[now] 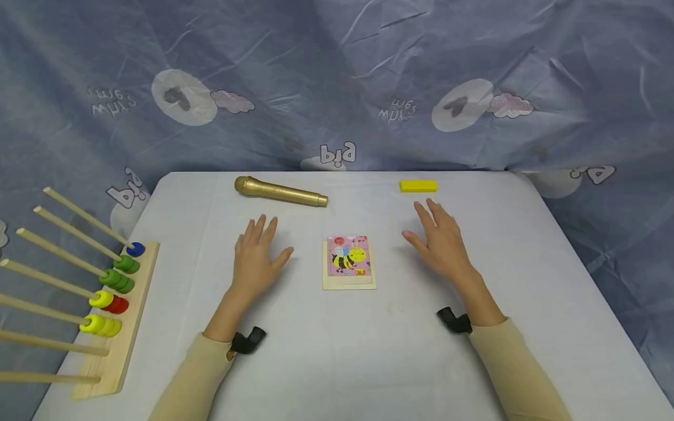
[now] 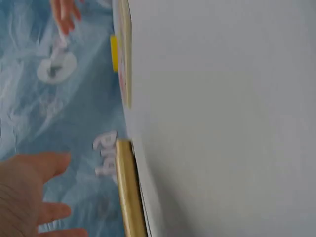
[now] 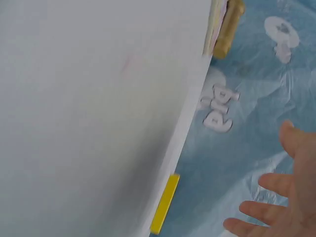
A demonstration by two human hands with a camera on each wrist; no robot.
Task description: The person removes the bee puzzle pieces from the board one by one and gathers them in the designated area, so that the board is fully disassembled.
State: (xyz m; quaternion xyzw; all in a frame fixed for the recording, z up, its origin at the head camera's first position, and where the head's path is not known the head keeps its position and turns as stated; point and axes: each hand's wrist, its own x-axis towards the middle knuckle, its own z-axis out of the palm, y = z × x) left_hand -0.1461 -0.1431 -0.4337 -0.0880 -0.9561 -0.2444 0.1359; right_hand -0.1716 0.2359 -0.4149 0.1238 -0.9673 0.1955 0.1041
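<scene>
In the head view my left hand is held over the white table with fingers spread, holding nothing, nearest to a gold microphone lying behind it. My right hand, also spread and holding nothing, is just in front of a yellow block. Between the hands lies a square picture puzzle of a bee in a pale frame. The left wrist view shows my left hand beside the microphone; in the right wrist view my right hand is near the yellow block.
At the left edge of the table stands a wooden counting rack with several long pegs slanting up leftward. Blue, green, red and yellow rings sit on some pegs. A blue-grey printed cloth hangs behind the table.
</scene>
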